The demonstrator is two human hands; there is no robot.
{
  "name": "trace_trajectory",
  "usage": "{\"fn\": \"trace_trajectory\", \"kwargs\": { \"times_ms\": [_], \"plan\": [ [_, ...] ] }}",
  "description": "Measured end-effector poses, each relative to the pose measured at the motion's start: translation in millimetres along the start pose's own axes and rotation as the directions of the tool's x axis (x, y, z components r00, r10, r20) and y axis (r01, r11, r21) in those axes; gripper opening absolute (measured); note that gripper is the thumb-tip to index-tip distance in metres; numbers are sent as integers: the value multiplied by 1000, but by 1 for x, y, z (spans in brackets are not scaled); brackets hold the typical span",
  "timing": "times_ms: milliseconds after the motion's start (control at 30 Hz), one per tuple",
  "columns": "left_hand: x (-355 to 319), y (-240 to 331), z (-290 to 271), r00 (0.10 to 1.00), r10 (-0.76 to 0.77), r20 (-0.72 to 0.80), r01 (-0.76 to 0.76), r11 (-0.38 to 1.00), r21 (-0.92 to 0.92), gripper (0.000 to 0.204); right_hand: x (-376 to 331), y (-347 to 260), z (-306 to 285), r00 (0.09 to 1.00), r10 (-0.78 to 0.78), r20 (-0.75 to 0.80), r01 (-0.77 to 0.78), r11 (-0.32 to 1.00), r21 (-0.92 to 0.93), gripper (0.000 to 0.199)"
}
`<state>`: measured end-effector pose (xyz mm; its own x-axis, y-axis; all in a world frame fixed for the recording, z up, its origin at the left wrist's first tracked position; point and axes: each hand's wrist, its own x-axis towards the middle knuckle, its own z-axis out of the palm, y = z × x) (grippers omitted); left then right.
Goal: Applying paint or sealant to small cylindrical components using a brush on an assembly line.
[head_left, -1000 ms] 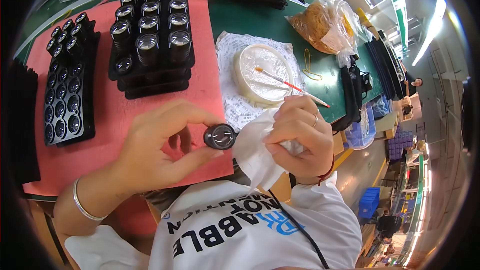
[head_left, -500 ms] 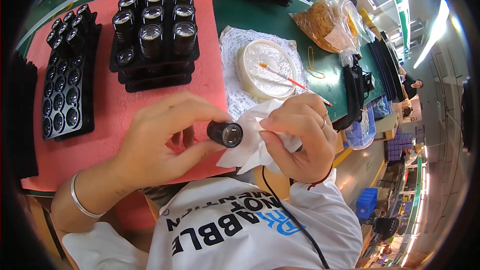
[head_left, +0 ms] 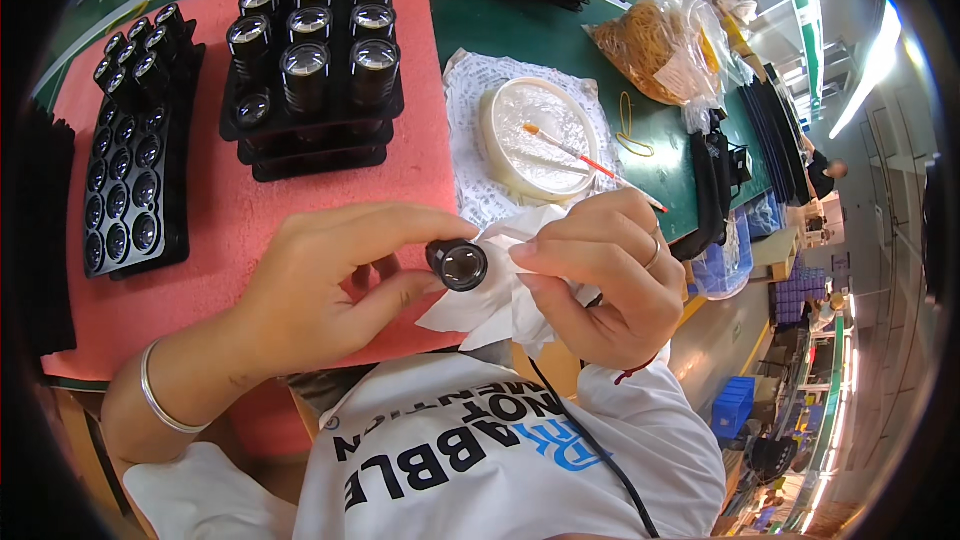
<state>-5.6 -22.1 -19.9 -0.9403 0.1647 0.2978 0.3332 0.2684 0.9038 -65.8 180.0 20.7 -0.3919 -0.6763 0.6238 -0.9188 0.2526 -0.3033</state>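
Between the thumb and fingers of my left hand [head_left: 335, 275] is a short black lens barrel [head_left: 462, 265], its glass end facing up toward me. My right hand [head_left: 610, 275] pinches a crumpled white tissue [head_left: 500, 315], which hangs down beside and behind the barrel. Both hands are close together over the front edge of the pink foam mat [head_left: 235, 225]. Ahead of my left hand stands a stack of black trays [head_left: 315, 130] with rows of upright lens barrels [head_left: 305, 70]. Farther left lies another black tray [head_left: 125, 195], part filled with barrels, its other pockets showing round glassy shapes.
On crinkled printed paper [head_left: 465, 170] rests a round white dish [head_left: 500, 175] with a brush [head_left: 590, 165] across it. A bag of rubber bands [head_left: 660, 50] and one loose rubber band [head_left: 630, 130] lie on the green table [head_left: 460, 20]. Black stacks stand at the far left.
The lens barrel has shifted slightly right and turned its glass end more toward me. My right hand has moved a little right, and the tissue hangs differently.
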Motion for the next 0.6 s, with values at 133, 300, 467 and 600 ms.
{"fn": "trace_trajectory", "kwargs": {
  "times_ms": [133,300,467,600],
  "plan": [
    [1,0,0,1000,-13,24,13,1000,-24,33,0,1,2,1000,-16,-7,16,1000,7,27],
    [0,0,-1,996,-59,63,60,998,-15,32,1,1,4,1000,-4,-5,4,1000,9,26],
    [0,0,-1,994,-76,79,79,996,-42,31,1,2,6,1000,-1,-5,1,1000,12,25],
    [0,-2,0,995,-69,74,74,995,-68,31,2,2,8,1000,-8,-12,8,1000,17,25]
  ]
}}
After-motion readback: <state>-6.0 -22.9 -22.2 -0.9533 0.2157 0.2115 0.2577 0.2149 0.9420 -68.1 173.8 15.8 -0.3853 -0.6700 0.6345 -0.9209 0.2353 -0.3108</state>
